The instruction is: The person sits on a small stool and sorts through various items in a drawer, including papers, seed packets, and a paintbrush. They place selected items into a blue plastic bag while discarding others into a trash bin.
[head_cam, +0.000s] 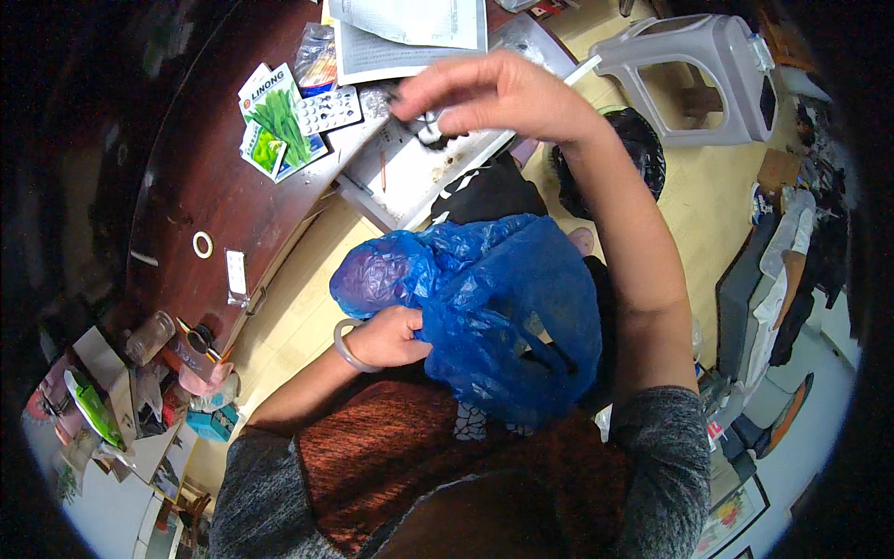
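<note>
My left hand, with a pale bangle at its wrist, grips the edge of a crumpled blue plastic bag over my lap. A rounded purplish bulge shows through the bag's left end; what it is cannot be told. Above an open drawer is my right hand, blurred, its thumb and fingers apart. Small dark and white items lie under its fingertips, partly hidden. A pencil rests inside the drawer.
On the dark wooden desk are seed packets, a pill blister pack, printed sheets and a cream ring. A black-lined bin and a grey plastic container stand on the floor to the right.
</note>
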Demonstrator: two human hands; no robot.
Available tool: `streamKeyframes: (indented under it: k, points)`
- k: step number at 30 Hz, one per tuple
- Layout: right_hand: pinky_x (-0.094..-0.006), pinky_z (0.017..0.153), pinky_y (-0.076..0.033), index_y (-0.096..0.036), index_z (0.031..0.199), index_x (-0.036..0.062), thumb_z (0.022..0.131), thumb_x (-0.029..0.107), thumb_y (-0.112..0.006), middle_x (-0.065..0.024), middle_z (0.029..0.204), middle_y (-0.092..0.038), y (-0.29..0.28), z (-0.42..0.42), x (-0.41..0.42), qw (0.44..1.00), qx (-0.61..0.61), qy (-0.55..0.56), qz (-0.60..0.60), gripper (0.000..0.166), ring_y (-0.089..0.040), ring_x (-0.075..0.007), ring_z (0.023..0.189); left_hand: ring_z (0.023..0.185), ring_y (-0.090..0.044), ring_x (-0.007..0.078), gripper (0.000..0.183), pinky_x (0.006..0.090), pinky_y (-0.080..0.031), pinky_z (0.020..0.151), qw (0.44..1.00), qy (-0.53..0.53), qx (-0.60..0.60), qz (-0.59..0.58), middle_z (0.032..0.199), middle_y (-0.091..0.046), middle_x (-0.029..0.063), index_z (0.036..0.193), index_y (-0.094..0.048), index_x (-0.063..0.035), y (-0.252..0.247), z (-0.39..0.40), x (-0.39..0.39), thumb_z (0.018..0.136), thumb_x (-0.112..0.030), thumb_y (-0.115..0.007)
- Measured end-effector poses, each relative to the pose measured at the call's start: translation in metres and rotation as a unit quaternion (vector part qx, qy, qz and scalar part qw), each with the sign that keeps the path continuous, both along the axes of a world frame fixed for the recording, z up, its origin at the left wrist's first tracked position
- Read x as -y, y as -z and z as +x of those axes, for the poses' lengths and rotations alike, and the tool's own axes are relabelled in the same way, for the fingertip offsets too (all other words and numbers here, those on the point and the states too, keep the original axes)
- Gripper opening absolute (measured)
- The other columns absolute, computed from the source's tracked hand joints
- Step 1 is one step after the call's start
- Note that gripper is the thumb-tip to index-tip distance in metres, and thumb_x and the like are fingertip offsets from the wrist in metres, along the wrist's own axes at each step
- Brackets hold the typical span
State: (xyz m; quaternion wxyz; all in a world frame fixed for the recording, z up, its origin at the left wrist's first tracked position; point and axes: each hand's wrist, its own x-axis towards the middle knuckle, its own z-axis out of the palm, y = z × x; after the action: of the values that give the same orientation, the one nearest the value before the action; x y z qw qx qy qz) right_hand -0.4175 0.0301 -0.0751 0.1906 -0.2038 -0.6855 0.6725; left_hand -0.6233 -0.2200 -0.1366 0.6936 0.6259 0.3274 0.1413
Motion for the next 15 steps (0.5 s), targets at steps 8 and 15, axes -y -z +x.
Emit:
streamKeyframes:
  k: [8,15]
  points:
    - [-0.026,0.076,-0.048,-0.061,0.113,-0.0012,0.085,0.014,-0.064,-0.0062,0.094,-0.065,-0.075,-0.07,-0.054,0.991,-0.122,0.047,-0.012,0.032,-0.06,-0.0118,0.083,0.07,-0.064,0.0251,0.014,0.0317,-0.048,0.062,0.997,-0.06,0.056,0.015,0.078,-0.063,0.0137,0.089,-0.062,-0.0054,-0.005,0.005,0.0,0.076,-0.006,-0.059]
    - [-0.0258,0.071,-0.049,-0.062,0.107,-0.0022,0.082,0.011,-0.064,-0.0059,0.09,-0.066,-0.015,-0.099,-0.096,0.994,-0.07,0.054,0.066,0.028,-0.059,-0.0116,0.077,0.077,-0.066,0.0238,0.021,0.0308,-0.05,0.068,0.998,-0.046,0.027,-0.029,0.084,-0.066,0.0133,0.096,-0.063,-0.0063,-0.006,0.004,-0.002,0.076,-0.006,-0.058]
